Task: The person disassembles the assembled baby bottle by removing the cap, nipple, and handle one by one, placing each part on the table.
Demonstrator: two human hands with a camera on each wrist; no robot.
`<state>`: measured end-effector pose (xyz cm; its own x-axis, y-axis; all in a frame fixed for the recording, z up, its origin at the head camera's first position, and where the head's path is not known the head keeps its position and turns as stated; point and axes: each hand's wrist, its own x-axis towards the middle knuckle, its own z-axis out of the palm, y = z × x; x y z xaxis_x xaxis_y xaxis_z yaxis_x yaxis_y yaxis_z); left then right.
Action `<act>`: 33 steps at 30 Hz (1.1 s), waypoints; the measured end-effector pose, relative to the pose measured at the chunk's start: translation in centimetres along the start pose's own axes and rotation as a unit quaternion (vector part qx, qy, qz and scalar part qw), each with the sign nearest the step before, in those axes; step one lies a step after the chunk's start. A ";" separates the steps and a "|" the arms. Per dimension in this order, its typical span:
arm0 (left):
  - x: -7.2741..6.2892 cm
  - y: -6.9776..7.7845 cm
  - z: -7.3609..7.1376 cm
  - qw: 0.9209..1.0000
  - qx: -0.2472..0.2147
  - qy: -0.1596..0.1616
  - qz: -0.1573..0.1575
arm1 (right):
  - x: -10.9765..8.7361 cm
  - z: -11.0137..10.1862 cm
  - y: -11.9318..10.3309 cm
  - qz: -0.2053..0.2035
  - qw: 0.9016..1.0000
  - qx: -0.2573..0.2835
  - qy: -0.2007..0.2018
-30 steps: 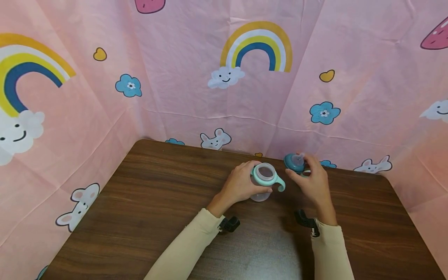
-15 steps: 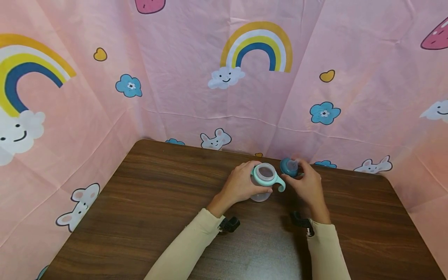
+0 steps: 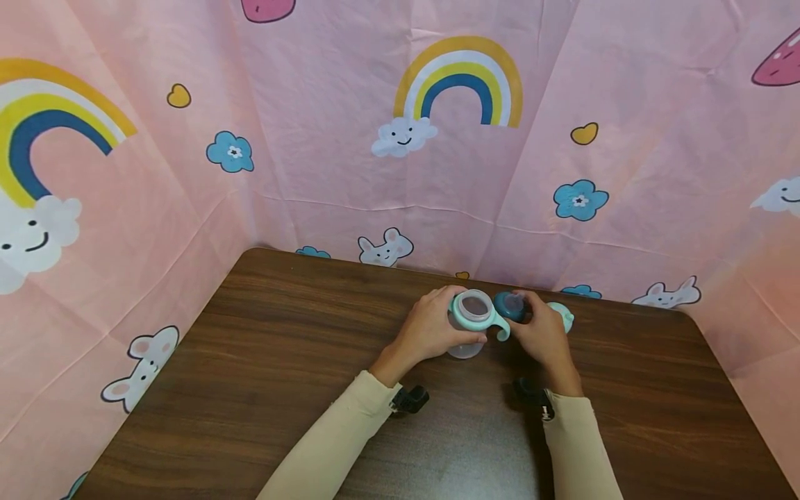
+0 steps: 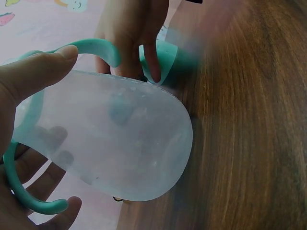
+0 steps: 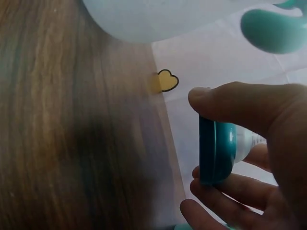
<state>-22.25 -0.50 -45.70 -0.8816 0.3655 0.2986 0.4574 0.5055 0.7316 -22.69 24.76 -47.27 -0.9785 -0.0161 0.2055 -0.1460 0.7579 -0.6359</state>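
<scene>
My left hand grips a translucent baby bottle round its upper part, just under a mint-green ring with two curved handles. The bottle's mouth is uncovered and faces up. To its right, my right hand holds a teal collar with a clear nipple by its edge, thumb on one side and fingers on the other. In the head view the collar sits close beside the bottle's neck, near its right handle.
A mint-green cap stands on the brown wooden table behind my right hand, near the back edge. A pink patterned cloth hangs along the back and both sides.
My right hand has moved left with the nipple collar, closer to the bottle, and the mint-green cap behind it has come into fuller view. The left hand and bottle have stayed put.
</scene>
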 end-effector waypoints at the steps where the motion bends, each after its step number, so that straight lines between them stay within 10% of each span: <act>1: 0.0 0.0 0.0 1.000 0.000 0.000 0.000 | 0.0 0.0 0.0 0.004 1.000 -0.002 -0.003; 33: 0.0 0.3 -0.2 1.000 0.003 -0.004 -0.004 | 0.1 0.7 0.5 -0.019 0.998 -0.050 -0.012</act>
<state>-22.12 -0.52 -45.43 -0.8841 0.3682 0.2878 0.4513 0.5123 0.7307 -22.96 24.70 -48.11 -0.9759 -0.0615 0.2094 -0.1695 0.8180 -0.5497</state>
